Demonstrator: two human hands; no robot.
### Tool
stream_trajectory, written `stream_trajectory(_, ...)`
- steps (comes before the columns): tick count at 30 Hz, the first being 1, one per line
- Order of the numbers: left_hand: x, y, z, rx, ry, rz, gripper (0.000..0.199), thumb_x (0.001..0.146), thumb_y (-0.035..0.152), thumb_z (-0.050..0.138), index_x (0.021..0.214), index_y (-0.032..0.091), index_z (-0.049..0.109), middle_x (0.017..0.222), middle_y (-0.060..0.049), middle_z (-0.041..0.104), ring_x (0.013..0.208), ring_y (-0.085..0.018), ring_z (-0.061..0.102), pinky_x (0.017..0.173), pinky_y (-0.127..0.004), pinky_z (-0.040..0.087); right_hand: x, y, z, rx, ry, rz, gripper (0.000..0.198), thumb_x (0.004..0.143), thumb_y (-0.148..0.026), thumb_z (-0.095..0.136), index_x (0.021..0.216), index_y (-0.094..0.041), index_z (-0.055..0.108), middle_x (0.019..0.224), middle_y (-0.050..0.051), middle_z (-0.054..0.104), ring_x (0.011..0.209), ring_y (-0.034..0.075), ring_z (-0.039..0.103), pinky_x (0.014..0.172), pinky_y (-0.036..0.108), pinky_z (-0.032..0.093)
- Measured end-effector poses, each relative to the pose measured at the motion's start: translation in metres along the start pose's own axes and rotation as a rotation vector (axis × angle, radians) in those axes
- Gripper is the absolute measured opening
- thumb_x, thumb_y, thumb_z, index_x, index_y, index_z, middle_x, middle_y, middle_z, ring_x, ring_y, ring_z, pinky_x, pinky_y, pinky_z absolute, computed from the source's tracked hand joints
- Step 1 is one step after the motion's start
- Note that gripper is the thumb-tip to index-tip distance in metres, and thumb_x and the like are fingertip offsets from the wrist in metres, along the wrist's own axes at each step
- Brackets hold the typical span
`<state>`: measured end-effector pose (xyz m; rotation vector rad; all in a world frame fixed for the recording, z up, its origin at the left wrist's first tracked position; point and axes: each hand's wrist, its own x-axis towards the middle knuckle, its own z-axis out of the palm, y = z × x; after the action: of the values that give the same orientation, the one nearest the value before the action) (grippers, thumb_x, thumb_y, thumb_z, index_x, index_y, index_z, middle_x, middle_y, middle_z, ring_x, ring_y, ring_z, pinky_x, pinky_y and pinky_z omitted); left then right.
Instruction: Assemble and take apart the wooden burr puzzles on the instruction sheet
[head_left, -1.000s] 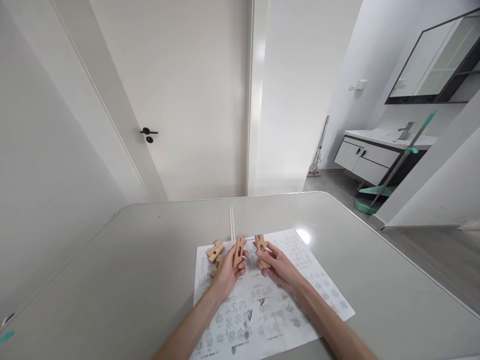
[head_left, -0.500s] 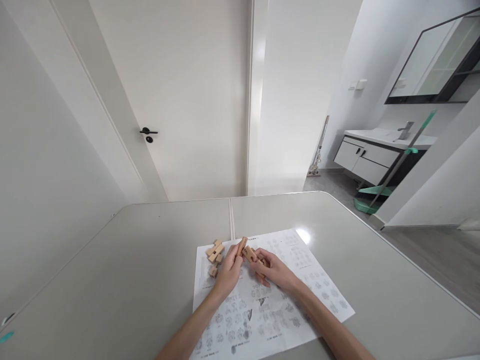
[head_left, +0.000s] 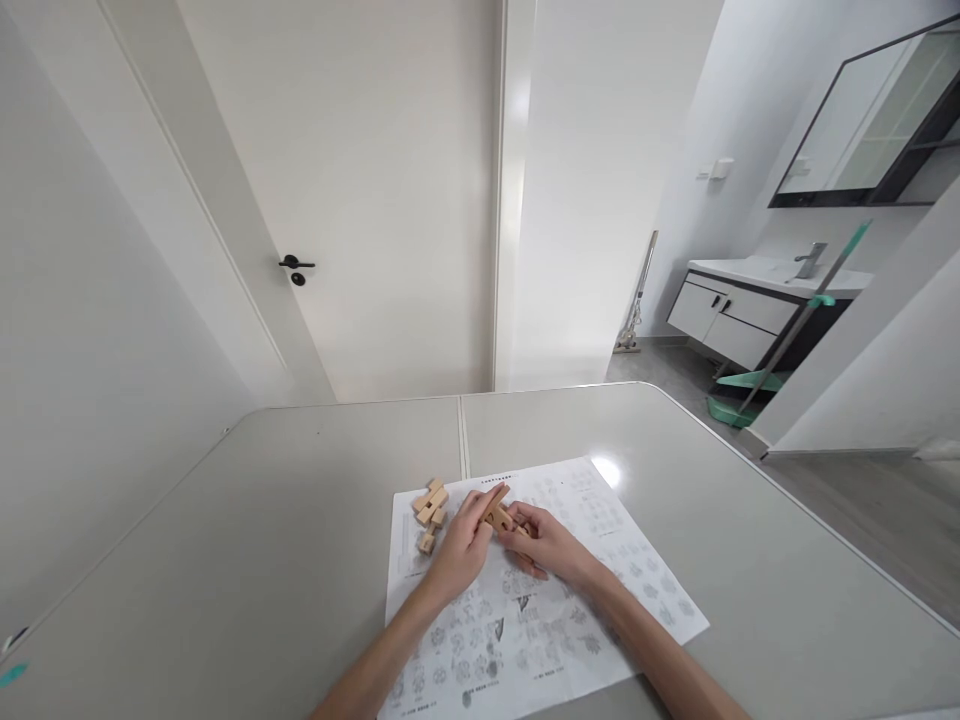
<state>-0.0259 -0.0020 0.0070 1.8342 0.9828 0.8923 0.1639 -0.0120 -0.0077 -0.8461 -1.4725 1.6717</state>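
Over a printed paper sheet (head_left: pixel 555 640), my left hand (head_left: pixel 463 545) is closed on a slim wooden puzzle piece (head_left: pixel 499 496), which slants up and to the right. My right hand (head_left: pixel 544 540) grips notched wooden puzzle pieces (head_left: pixel 500 518), partly covered by its fingers. The pieces in the two hands meet or overlap; I cannot tell whether they interlock. Left of my left hand, several loose notched wooden blocks (head_left: pixel 431 505) lie in a small cluster on the sheet, with a small block (head_left: pixel 427 543) just below them.
The sheet lies on a grey table (head_left: pixel 300 560) with a seam (head_left: pixel 463 440) running away from me. Beyond its far edge stands a white door (head_left: pixel 390 200). To the right are a washbasin cabinet (head_left: pixel 739 310), a mop (head_left: pixel 637 295) and a green dustpan (head_left: pixel 731 411).
My left hand has turned, tipping its wooden piece from nearly upright to a rightward slant over the pieces in my right hand. My right hand has barely shifted.
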Motion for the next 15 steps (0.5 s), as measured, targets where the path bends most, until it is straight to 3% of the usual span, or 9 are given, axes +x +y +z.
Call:
stream_trajectory(10, -0.003, 0.007, 0.005, -0.073, 0.02, 0.019, 0.049, 0.103, 0.028, 0.042, 0.152, 0.031, 0.047, 0.142, -0.007, 0.057, 0.137, -0.025, 0.048, 0.119, -0.039, 0.033, 0.003, 0.003, 0.0, 0.013, 0.05, -0.009, 0.038, 0.09, -0.055, 0.069, 0.088, -0.022, 0.049, 0.045, -0.012, 0.046, 0.035, 0.007, 0.034, 0.039, 0.022, 0.025)
stream_trajectory(15, -0.001, 0.012, 0.007, -0.091, 0.112, -0.013, 0.044, 0.107, 0.041, 0.037, 0.145, 0.029, 0.055, 0.14, -0.007, 0.063, 0.13, -0.025, 0.056, 0.114, -0.039, 0.04, 0.002, -0.001, 0.003, 0.03, 0.071, 0.008, 0.038, 0.088, -0.054, 0.071, 0.088, -0.023, 0.049, 0.048, -0.013, 0.047, 0.036, 0.007, 0.036, 0.042, 0.022, 0.028)
